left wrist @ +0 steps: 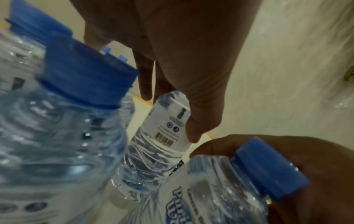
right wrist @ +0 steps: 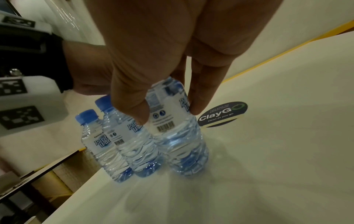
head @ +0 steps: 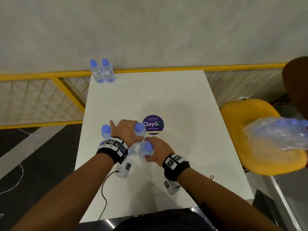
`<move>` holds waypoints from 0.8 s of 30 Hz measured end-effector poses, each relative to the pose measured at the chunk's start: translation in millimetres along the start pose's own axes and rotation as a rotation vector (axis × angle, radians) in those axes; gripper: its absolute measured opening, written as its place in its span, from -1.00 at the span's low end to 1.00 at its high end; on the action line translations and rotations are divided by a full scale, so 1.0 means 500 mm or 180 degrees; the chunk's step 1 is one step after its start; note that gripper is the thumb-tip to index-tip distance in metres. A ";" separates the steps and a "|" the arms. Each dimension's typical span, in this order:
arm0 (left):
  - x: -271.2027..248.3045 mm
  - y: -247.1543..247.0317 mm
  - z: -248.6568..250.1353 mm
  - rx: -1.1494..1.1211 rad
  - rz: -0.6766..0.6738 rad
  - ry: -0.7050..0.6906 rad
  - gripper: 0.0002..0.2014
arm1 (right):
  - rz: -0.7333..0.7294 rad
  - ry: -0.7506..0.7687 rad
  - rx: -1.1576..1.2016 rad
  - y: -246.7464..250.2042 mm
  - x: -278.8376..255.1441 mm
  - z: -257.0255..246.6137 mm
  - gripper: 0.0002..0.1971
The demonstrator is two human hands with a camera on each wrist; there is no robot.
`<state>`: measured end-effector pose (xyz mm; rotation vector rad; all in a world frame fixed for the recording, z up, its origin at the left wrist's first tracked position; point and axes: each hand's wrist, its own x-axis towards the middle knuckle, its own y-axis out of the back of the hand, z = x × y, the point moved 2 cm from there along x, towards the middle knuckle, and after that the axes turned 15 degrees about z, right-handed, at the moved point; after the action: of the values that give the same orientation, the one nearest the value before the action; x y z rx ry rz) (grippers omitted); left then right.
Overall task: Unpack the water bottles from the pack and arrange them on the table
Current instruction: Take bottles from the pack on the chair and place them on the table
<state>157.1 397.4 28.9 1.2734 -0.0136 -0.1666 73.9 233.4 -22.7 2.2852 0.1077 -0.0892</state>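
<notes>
Small clear water bottles with blue caps stand on the white table. My left hand grips one bottle from above; in the left wrist view its fingers and thumb hold that bottle's label. My right hand grips a second bottle just nearer to me, and its thumb and fingers pinch the label while the base rests on the table. Another bottle stands left of my left hand. The shrink-wrapped pack lies on a yellow chair at the right.
Two bottles stand together at the table's far left corner. A round purple sticker is near the table's middle. Two more bottles stand beside the one in my right hand. A yellow railing runs behind the table.
</notes>
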 end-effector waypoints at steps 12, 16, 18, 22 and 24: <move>0.037 -0.038 -0.049 0.0267 -0.0517 -0.0160 -0.75 | 0.0264 -0.0393 -0.0023 -0.055 0.029 -0.033 -0.50; 0.051 -0.037 -0.053 0.0306 -0.0724 -0.0262 -0.74 | 0.0271 -0.0430 0.0038 -0.053 0.031 -0.037 -0.47; 0.044 -0.033 -0.056 0.0191 -0.0661 -0.0344 -0.71 | 0.0231 -0.0405 0.0025 -0.055 0.037 -0.042 -0.47; 0.034 -0.034 -0.057 -0.0003 -0.0482 -0.0425 -0.70 | 0.0168 -0.0349 0.0018 -0.060 0.047 -0.051 -0.47; 0.035 -0.039 -0.059 0.0016 -0.0468 -0.0438 -0.70 | 0.0161 -0.0339 0.0004 -0.058 0.047 -0.054 -0.51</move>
<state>175.0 417.8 0.2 1.2662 -0.0387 -0.3808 94.9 273.9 -29.0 2.2778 -0.0055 -0.1843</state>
